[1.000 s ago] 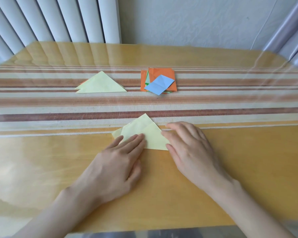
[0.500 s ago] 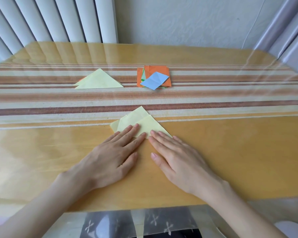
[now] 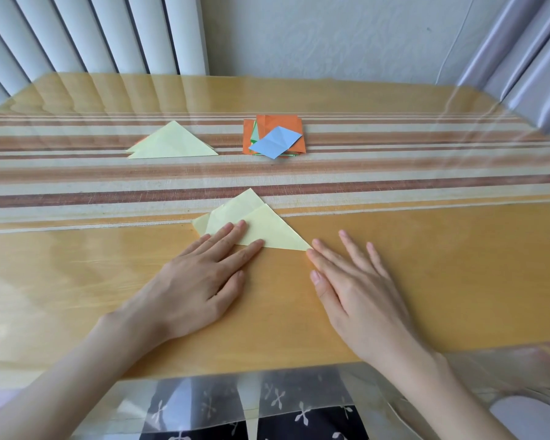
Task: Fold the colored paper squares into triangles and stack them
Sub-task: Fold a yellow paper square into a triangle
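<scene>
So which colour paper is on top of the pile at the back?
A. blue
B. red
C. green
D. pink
A: a blue square lies on top of the orange sheets in that pile.

Your near triangle (image 3: 267, 231) is pale yellow, and so is the far triangle (image 3: 172, 142) on the left. To its right, orange squares (image 3: 280, 125) show green edges beneath a light blue square (image 3: 275, 141). Your runner (image 3: 394, 182) is cream with rust-red and orange stripes; the counter (image 3: 426, 265) is honey-yellow wood grain.
</scene>
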`<state>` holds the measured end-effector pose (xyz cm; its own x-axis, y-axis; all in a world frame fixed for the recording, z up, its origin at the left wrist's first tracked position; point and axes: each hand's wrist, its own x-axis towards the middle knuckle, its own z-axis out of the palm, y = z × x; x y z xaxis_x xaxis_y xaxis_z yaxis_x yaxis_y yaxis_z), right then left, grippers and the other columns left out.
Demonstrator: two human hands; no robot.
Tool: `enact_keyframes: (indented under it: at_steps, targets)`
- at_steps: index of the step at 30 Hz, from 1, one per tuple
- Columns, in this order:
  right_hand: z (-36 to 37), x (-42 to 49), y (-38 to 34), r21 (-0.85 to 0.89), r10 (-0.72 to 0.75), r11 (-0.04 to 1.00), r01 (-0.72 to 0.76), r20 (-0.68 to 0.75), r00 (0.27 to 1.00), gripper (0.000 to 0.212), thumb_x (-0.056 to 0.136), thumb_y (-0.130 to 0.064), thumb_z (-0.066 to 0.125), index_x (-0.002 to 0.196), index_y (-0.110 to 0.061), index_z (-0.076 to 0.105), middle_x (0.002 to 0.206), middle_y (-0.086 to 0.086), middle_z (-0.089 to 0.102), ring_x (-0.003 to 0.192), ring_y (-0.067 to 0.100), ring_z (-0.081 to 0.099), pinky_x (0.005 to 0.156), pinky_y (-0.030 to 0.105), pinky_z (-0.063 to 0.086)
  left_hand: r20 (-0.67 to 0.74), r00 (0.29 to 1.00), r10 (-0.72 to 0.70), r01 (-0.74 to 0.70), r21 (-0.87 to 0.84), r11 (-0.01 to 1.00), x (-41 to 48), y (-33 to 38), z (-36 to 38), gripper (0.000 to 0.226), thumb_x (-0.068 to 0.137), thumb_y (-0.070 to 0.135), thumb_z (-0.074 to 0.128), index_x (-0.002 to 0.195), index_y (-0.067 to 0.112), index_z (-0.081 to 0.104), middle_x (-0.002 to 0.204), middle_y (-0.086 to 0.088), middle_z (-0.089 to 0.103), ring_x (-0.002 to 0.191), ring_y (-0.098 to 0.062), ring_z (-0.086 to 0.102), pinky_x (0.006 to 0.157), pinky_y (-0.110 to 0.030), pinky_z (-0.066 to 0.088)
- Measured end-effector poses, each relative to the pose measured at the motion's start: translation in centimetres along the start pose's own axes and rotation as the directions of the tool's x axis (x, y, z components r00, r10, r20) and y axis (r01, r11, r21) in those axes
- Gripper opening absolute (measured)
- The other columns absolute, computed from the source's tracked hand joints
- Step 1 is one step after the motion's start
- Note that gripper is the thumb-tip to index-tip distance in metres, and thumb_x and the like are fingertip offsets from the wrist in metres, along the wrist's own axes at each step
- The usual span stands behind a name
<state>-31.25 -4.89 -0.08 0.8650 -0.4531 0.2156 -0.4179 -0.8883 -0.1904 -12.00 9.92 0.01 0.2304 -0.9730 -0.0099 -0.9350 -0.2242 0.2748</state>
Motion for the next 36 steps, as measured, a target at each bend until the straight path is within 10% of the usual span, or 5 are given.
enact_keyframes:
  at_steps: [8,18,25,30,36]
  targets:
    - [-1.2,3.5,-1.6,0.076,-0.098,0.992,0.099,-0.005,0.995,0.057,0.094,-0.041,0.025,0.134,-0.012,0.054,0.148,0.004,0.043,0.14,0.02,0.033,0.115,0.028,0.011,-0.038,0.999,0.011,-0.006,0.132,0.991,0.1,0.5,-0.3,0.056,0.092,0.035,0.03,0.141,0.017,0.049,0.144,-0.017,0.046,0.131,-0.034,0.047,0.1,-0.052,0.046]
    - [0.9,4.9,-2.1,0.15,-0.188,0.974,0.171,0.107,0.976,0.078,0.086,-0.058,0.007,0.14,-0.019,0.049,0.15,-0.008,0.036,0.14,0.003,0.029,0.113,0.026,-0.001,-0.078,0.992,-0.102,0.11,0.11,0.988,-2.2,-1.3,-0.5,0.076,0.085,0.073,-0.009,0.151,0.04,0.011,0.157,0.02,0.004,0.145,-0.001,-0.005,0.116,-0.03,-0.011]
    - [1.5,5.0,-2.2,0.149,-0.196,0.971,0.186,0.058,0.979,0.067,0.092,-0.053,0.021,0.13,-0.013,0.059,0.141,0.0,0.05,0.133,0.011,0.044,0.113,0.032,0.016,-0.305,0.948,-0.095,0.147,0.151,0.978,-3.3,-4.2,-2.0,0.051,0.098,0.049,0.027,0.118,0.026,0.068,0.151,-0.002,0.039,0.142,-0.022,0.028,0.112,-0.044,0.017]
    - [1.8,5.4,-0.8,0.204,-0.264,0.946,0.251,0.036,0.964,0.055,0.092,-0.047,0.034,0.126,-0.015,0.063,0.137,-0.004,0.055,0.129,0.008,0.047,0.115,0.037,0.023,-0.304,0.943,-0.135,0.052,-0.264,0.963,-0.8,-7.3,-3.0,0.061,0.086,-0.014,0.048,0.128,0.028,0.058,0.146,0.005,0.042,0.13,-0.016,0.044,0.106,-0.029,0.035]
    - [1.7,6.9,0.6,0.307,-0.304,0.906,0.292,-0.006,0.952,0.039,0.089,-0.036,0.053,0.123,-0.02,0.065,0.133,-0.012,0.057,0.129,-0.005,0.039,0.118,0.033,0.009,-0.178,0.982,0.069,-0.144,-0.451,0.881,1.3,-8.7,-2.7,0.055,0.088,0.0,0.053,0.115,0.048,0.06,0.143,0.018,0.038,0.137,0.007,0.028,0.106,-0.011,0.028]
